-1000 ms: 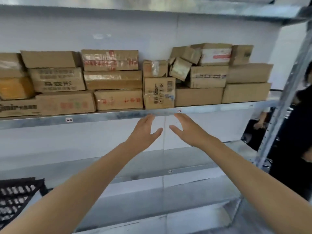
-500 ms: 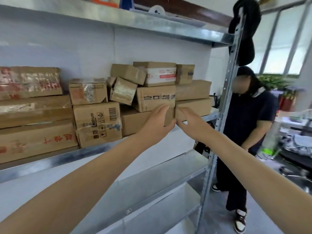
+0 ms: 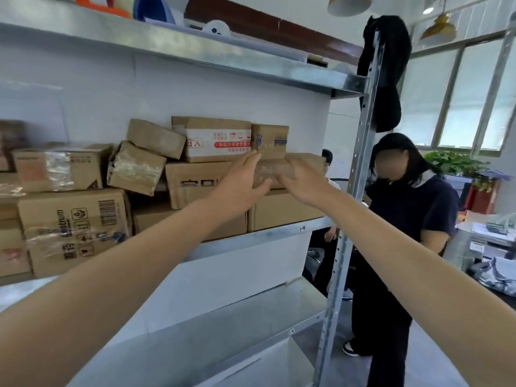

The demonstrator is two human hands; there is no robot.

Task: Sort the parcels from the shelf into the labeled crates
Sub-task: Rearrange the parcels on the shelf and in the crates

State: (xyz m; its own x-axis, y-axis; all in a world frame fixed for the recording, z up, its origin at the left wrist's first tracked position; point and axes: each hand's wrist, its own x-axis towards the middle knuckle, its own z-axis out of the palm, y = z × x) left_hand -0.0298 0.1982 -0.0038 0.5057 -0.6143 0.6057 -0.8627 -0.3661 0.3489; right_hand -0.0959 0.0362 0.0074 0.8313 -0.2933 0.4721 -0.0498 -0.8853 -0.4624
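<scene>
Brown cardboard parcels are stacked on the metal shelf (image 3: 268, 235). My left hand (image 3: 242, 178) and my right hand (image 3: 303, 182) are side by side on the front of a flat taped parcel (image 3: 270, 171) in the right-hand stack. On the left hand the fingers lie over its top edge and the thumb under its front. The right hand's fingers wrap its face. The parcel still lies in the stack, on a larger box (image 3: 287, 211) and under a small box (image 3: 270, 137). No crate is in view.
A white and red printed box (image 3: 219, 139) and tilted small boxes (image 3: 136, 167) sit to the left of my hands. The shelf's upright post (image 3: 358, 174) stands just to the right, with a person in dark clothes (image 3: 406, 219) beyond it. Lower shelf boards (image 3: 223, 325) lie below.
My view has swung right along the shelf. Both hands rose from below the shelf edge and moved forward onto the flat parcel in the right-hand stack.
</scene>
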